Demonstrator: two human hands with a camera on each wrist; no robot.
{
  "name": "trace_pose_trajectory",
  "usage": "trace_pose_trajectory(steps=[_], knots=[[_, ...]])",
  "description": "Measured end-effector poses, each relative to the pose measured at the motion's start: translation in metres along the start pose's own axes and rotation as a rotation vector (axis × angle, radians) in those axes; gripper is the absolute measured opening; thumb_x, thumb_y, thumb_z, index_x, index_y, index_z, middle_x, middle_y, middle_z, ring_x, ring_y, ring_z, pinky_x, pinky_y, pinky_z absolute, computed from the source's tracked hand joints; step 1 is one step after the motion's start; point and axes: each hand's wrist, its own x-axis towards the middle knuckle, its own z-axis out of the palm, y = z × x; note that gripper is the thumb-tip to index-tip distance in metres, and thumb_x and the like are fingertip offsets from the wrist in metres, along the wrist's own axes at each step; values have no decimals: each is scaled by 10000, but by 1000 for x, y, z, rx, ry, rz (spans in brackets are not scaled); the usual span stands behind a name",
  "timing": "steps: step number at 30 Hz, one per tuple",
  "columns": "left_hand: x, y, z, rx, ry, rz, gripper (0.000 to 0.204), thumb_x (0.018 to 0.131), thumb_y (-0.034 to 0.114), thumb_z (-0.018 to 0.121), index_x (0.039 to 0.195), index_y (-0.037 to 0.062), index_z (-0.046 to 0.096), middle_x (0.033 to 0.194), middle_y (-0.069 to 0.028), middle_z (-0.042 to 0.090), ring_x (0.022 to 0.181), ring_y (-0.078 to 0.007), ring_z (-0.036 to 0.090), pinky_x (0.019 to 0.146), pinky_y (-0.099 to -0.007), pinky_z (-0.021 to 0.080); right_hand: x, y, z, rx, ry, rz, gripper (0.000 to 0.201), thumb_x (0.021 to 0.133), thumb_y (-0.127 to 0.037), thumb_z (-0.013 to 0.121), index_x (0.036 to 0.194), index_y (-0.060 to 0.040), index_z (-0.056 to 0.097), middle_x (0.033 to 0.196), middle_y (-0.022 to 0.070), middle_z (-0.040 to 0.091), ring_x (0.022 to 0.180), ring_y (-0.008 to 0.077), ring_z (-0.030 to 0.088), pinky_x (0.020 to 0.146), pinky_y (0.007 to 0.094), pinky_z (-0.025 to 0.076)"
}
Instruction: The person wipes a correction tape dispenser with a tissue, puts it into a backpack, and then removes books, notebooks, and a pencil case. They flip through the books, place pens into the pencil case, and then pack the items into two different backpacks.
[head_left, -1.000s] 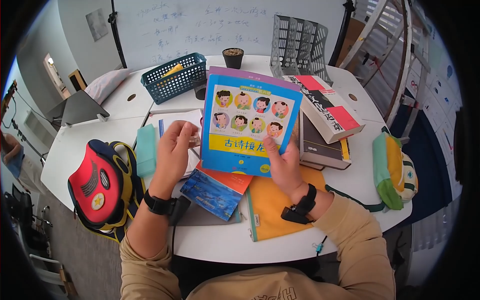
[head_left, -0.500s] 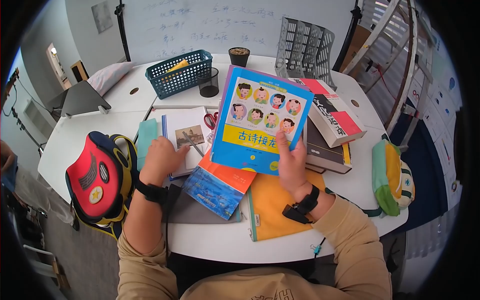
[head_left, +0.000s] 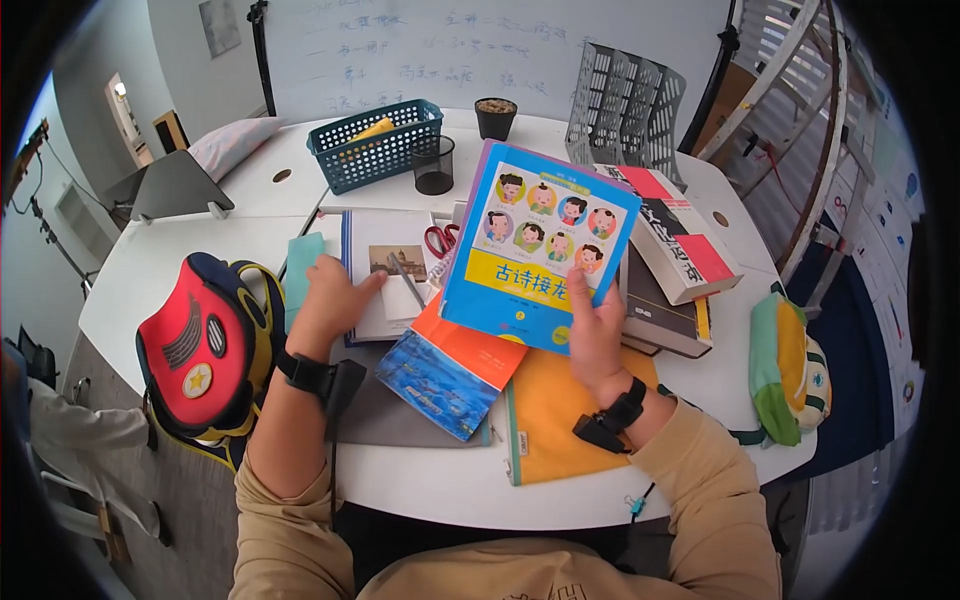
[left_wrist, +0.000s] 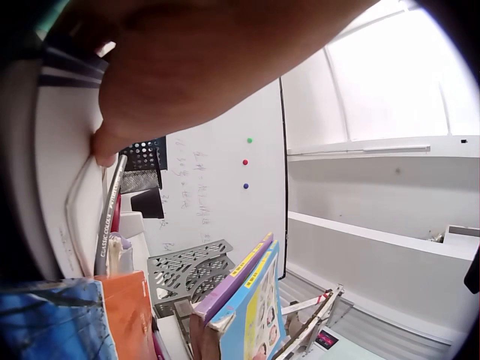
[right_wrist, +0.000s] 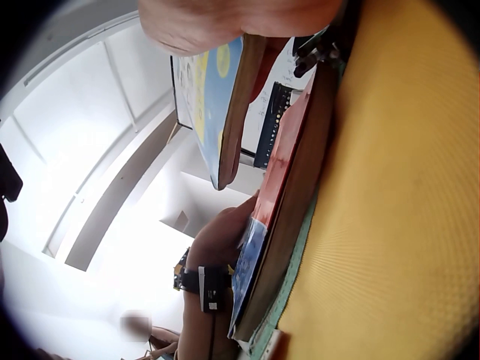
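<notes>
Inside the teal basket (head_left: 362, 172) lies a yellow item (head_left: 376, 129); right fingers (head_left: 580, 290) hold books (head_left: 538, 248); left fingers (head_left: 368, 287), can't tell.

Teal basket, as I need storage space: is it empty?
Not empty: a yellow item lies inside the teal basket, though part of its floor is hidden.

Head view: 1 red backpack (head_left: 197, 345) left, patterned pillow (head_left: 232, 150) upper left, teal basket (head_left: 372, 164) and 1 dark pot (head_left: 496, 124) upper middle, ladder (head_left: 762, 82) upper right, green-yellow bag (head_left: 787, 360) right.
</notes>
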Motion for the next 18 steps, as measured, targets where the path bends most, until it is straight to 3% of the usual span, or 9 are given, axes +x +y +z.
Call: trace_pose_trajectory(steps=[2,8,11,14,15,18], knots=[[-6,26,-20,-291,-57,-89,798,1058,393,865,1415,-203,472,1256,-370,726,1069,-438,801,908,-445,663,0,0,0,1,0,-4,412,1220,-290,674,1489,21,644,1460,111,752,1300,158,699,1118,345,555],[-6,35,-27,-520,-69,-158,638,1106,298,803,1477,-112,484,1250,-289,746,1056,-312,797,881,-436,661,-1,2,1,36,5,-9,440,1229,-276,654,1542,26,587,1505,128,725,1332,170,690,1136,353,555],[-6,39,-43,-417,35,-139,634,1096,284,803,1505,-98,504,1253,-289,763,1059,-347,806,920,-441,657,0,3,-1,34,0,-6,456,1234,-265,640,1573,27,553,1536,137,704,1354,182,682,1151,363,551],[6,12,-52,-303,95,-94,640,1081,283,807,1503,-116,540,1320,-321,747,1087,-409,807,964,-464,651,1,3,-1,30,2,-35,465,1239,-258,625,1596,28,538,1561,141,686,1386,189,664,1168,364,539],[9,2,-52,-296,109,-74,643,1067,284,810,1490,-131,562,1311,-348,747,1157,-465,789,1031,-484,630,1,2,0,16,11,-48,470,1241,-257,620,1603,29,533,1570,142,679,1396,190,658,1173,364,535],[12,-11,-40,-15,303,68,623,1062,272,808,1496,-112,579,1260,-334,767,1203,-459,774,1037,-483,622,1,-1,2,-18,30,-78,479,1246,-259,606,1620,30,523,1592,142,662,1418,192,641,1185,363,524]])
